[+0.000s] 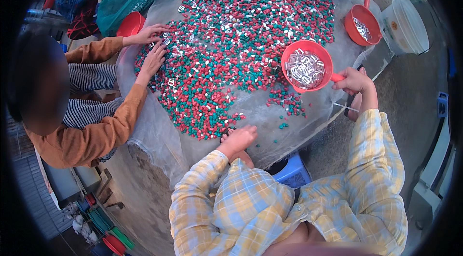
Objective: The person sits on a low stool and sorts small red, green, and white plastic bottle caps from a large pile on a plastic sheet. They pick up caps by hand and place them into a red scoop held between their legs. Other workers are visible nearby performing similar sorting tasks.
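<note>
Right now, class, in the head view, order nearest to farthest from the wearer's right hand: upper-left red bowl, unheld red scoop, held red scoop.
1. Held red scoop: in right hand.
2. Unheld red scoop: upper right.
3. Red bowl: upper left.

A workshop: co-workers (99, 133) share a plastic-covered worktop (308, 128) heaped with small red and green pieces (202, 116), pale buckets (405, 27) far right.

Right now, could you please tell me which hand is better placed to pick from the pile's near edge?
Probably the left hand: it is beside that edge of the pile, though whether it holds anything is unclear; the right hand holds the red pan by its handle.
</note>
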Motion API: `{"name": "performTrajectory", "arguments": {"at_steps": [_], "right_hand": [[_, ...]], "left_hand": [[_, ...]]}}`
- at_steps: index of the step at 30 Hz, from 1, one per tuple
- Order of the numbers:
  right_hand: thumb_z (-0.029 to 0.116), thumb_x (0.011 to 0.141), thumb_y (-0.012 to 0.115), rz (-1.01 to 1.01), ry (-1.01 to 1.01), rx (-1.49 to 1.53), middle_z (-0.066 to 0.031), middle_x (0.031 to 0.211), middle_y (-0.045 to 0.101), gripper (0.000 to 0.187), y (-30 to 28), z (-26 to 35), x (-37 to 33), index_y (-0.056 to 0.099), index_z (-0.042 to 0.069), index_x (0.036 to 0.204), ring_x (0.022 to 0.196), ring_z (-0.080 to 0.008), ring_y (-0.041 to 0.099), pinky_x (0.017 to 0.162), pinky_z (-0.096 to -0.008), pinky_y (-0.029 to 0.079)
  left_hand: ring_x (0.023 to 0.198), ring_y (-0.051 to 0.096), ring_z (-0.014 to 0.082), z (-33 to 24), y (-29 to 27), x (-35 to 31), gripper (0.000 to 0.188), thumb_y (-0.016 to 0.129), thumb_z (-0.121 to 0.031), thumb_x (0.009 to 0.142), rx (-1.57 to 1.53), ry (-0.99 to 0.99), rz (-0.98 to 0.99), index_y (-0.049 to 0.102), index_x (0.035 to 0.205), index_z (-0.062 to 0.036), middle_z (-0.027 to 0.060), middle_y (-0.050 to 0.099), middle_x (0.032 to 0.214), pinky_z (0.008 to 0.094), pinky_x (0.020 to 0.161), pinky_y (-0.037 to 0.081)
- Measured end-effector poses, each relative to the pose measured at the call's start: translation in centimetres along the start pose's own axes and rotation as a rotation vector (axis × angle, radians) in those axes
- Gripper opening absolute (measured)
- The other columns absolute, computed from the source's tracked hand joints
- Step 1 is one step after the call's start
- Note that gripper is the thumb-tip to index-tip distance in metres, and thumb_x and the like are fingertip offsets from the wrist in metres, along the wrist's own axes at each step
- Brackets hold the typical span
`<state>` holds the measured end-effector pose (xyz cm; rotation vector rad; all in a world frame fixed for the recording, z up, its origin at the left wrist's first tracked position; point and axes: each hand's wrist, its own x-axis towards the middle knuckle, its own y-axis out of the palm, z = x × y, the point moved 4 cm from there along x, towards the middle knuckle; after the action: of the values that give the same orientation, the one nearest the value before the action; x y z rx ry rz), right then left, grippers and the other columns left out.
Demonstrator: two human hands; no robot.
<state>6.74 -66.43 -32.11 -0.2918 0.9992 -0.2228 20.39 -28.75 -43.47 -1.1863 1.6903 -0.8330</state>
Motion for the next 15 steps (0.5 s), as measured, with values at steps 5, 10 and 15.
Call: {"name": "performTrajectory", "arguments": {"at_steps": [5,10,15], "right_hand": [[0.018,0.070,0.073,-0.033,0.028,-0.011,0.0008,0.047,0.049,0.019,-0.5,-1.0,-0.2,0.063,0.003,0.075,0.035,-0.0076,0.042,0.034,-0.0246,0.028],[0.019,0.070,0.073,-0.007,0.016,-0.022,0.0009,0.047,0.047,0.021,0.6,0.2,0.5,0.061,0.003,0.071,0.037,-0.0080,0.042,0.036,-0.0246,0.029],[0.021,0.070,0.073,0.063,0.000,-0.127,0.0003,0.047,0.047,0.023,1.8,0.4,0.4,0.059,0.003,0.070,0.037,-0.0090,0.043,0.036,-0.0253,0.032]], "left_hand": [[0.100,0.053,0.0283,5.5,-8.4,-0.7,0.020,0.054,-0.008,0.073,0.239,-0.597,-0.571,0.062,0.091,-0.0048,0.0098,0.056,0.106,0.0412,0.083,0.043],[0.108,0.049,0.0250,0.5,-3.4,4.5,0.023,0.055,-0.009,0.072,-0.068,-0.095,-0.426,0.062,0.094,-0.0059,0.0094,0.054,0.110,0.0375,0.083,0.043],[0.098,0.052,0.0239,-4.8,-1.2,7.7,0.014,0.053,-0.008,0.072,-0.136,0.265,-0.270,0.059,0.083,-0.0059,0.0077,0.056,0.094,0.0351,0.080,0.046]]}}
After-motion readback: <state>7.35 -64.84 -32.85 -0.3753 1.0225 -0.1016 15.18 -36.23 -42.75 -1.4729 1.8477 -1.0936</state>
